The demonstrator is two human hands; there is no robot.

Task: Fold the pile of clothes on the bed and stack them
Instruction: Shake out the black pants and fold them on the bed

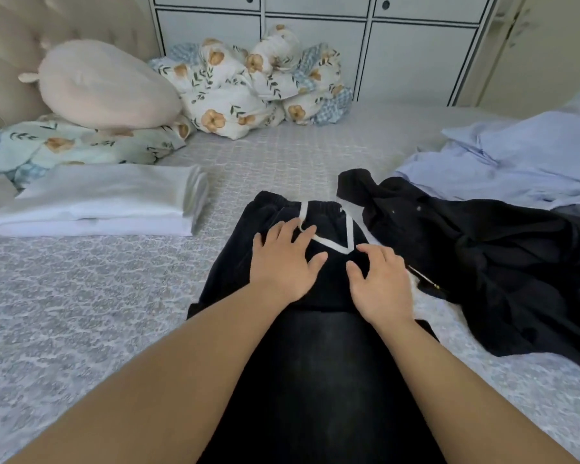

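While both forearms reach forward over the bed [81, 296], left hand [282, 259] lies flat, fingers spread and straight, pressing the black trousers [315, 363] just below the waistband. Right hand [379, 283] rests beside it, fingers loosely bent, holding nothing. Trousers: dark, elastic waist, white drawstring [329, 244] forming a V; laid lengthwise at the bed's near edge, middle. One folded white stack [98, 202] toward the left edge. One crumpled black garment [482, 262] touching the trousers' right side; one pale blue shirt [516, 162] at the right edge.
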